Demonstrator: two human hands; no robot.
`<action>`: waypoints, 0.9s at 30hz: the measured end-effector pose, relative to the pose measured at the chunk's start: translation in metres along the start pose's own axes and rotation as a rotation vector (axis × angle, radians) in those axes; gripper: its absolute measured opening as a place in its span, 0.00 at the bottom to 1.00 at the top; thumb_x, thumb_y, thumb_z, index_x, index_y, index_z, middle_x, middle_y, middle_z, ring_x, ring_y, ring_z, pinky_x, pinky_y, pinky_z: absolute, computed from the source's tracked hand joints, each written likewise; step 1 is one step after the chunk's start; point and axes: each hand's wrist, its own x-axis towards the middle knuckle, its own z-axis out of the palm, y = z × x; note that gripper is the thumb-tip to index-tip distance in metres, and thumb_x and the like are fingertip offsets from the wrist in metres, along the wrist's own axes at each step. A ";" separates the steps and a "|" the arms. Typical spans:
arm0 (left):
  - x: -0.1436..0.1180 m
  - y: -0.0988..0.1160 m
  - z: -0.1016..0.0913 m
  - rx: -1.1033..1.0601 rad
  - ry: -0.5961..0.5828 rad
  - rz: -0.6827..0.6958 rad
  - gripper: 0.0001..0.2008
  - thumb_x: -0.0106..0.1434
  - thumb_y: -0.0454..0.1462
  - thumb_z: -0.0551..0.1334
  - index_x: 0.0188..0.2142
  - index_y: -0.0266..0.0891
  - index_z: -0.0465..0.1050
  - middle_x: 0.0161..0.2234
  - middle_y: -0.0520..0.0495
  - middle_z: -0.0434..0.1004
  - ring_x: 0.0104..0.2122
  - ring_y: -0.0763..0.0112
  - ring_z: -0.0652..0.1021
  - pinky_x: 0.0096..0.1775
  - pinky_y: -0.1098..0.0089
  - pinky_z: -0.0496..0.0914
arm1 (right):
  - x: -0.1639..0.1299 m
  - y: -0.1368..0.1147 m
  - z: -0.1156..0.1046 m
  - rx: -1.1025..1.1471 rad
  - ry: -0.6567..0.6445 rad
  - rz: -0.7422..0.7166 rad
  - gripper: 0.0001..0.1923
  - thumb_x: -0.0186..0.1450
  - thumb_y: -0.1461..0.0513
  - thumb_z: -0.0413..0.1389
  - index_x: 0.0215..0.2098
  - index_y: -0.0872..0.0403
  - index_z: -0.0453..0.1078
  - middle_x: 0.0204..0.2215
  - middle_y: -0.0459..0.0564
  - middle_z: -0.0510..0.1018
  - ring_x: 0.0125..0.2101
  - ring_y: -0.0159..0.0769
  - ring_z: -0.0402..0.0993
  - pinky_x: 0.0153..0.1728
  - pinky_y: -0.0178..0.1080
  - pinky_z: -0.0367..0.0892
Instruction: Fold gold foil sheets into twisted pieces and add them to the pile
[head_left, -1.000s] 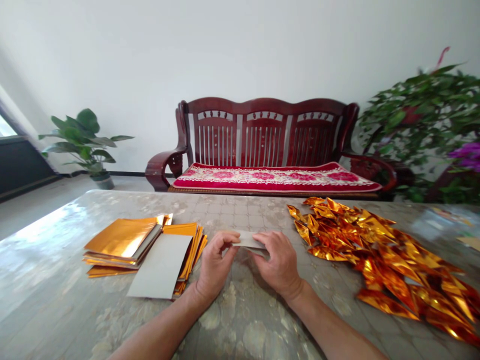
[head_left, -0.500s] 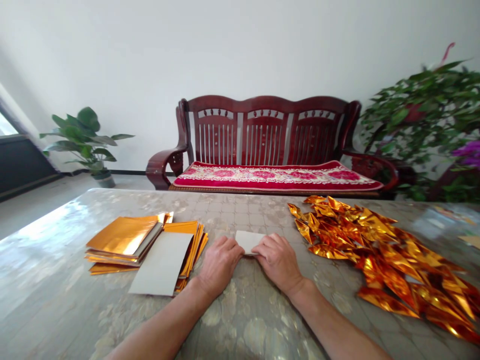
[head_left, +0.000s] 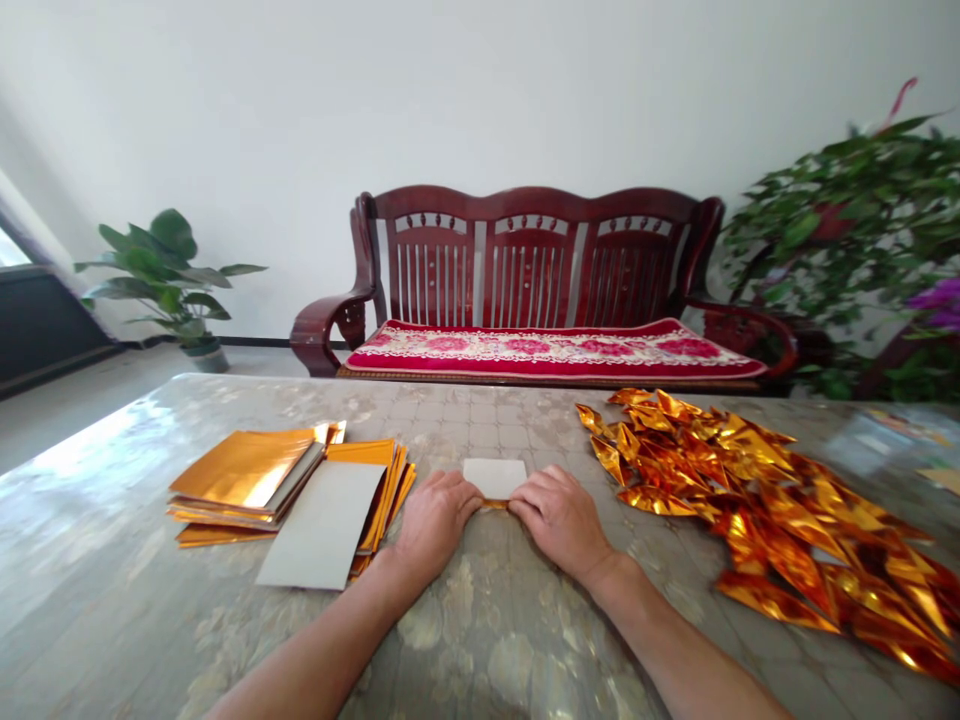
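Observation:
Between my hands, a small sheet of foil paper [head_left: 495, 475] shows its pale back, with a thin gold strip folded along the near edge. My left hand [head_left: 441, 513] pinches the left end of that edge, fingers curled. At the right end, my right hand [head_left: 559, 515] grips the same fold with its fingers closed. Left of my hands lies a stack of gold foil sheets [head_left: 244, 470], and beside it a second pile topped by a pale sheet [head_left: 326, 525]. Folded gold foil pieces [head_left: 720, 480] form a heap on the right.
The table [head_left: 487, 650] has a patterned cover. A clear plastic bag [head_left: 892, 440] rests at its right side. Beyond the table stand a dark red wooden bench [head_left: 529, 205] with a floral cushion [head_left: 555, 350], a potted plant [head_left: 169, 280] and leafy greenery [head_left: 862, 220].
A gold strip now shows along the near edge of the sheet, which has been folded over there. The sheet lies straighter and slightly further left; both hands still grip it.

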 end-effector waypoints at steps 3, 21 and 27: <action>0.003 -0.001 0.002 -0.032 0.009 -0.062 0.13 0.70 0.39 0.56 0.33 0.42 0.78 0.33 0.48 0.78 0.38 0.66 0.75 0.40 0.68 0.64 | 0.002 0.000 -0.001 -0.020 -0.035 0.030 0.09 0.69 0.61 0.57 0.31 0.50 0.76 0.29 0.46 0.77 0.36 0.36 0.67 0.37 0.37 0.59; 0.014 0.006 0.001 -0.003 -0.012 -0.260 0.07 0.67 0.39 0.59 0.36 0.42 0.74 0.34 0.48 0.80 0.37 0.63 0.78 0.36 0.69 0.62 | 0.012 -0.004 0.001 -0.050 -0.078 0.162 0.04 0.67 0.62 0.57 0.33 0.50 0.72 0.32 0.44 0.79 0.37 0.37 0.69 0.36 0.37 0.56; 0.014 0.007 0.002 0.061 -0.018 -0.238 0.06 0.67 0.39 0.59 0.39 0.41 0.72 0.34 0.47 0.80 0.38 0.62 0.78 0.37 0.68 0.63 | 0.014 -0.004 0.000 -0.102 -0.094 0.158 0.04 0.66 0.63 0.57 0.33 0.50 0.72 0.31 0.44 0.80 0.36 0.37 0.69 0.35 0.38 0.55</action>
